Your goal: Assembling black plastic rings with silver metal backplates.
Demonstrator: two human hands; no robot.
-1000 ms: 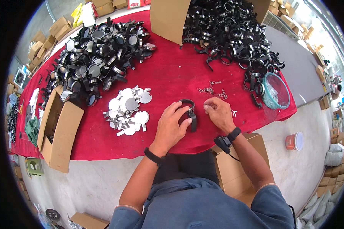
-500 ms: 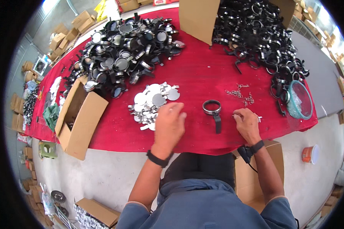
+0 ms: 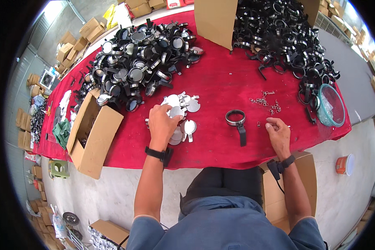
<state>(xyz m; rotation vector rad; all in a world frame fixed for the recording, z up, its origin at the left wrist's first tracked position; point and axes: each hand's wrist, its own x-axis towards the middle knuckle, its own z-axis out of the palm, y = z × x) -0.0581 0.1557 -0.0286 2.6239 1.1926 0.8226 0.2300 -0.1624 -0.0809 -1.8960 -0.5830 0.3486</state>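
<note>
My left hand (image 3: pixel 162 125) is over a heap of flat silver discs with tabs (image 3: pixel 192 105), its thumb and fingers closed about the edge of one grey disc (image 3: pixel 177 111). More discs (image 3: pixel 189 126) lie beside the thumb, and some are hidden under the hand. My right hand (image 3: pixel 278 134) rests low over the cloth, thumb and forefinger pinched; what they hold, if anything, does not show. Just left of its fingertips lies one small metal clip (image 3: pixel 258 124). Between my hands a black ring with a silver rim and black strap-like tail (image 3: pixel 236 118) lies flat, tail toward me.
Several small metal clips (image 3: pixel 260 101) lie beyond my right hand. A large heap of disc-filled rings (image 3: pixel 133 62) is far left, with a cardboard box (image 3: pixel 98 143) nearer. Black rings (image 3: pixel 283 37) heap far right beside a teal basket (image 3: pixel 332 106). Red cloth (image 3: pixel 212 152) covers the table.
My left hand has moved left and down onto the discs, shifting some of them apart. My right hand stays near the same spot; a single clip now shows on the cloth beside its fingertips.
</note>
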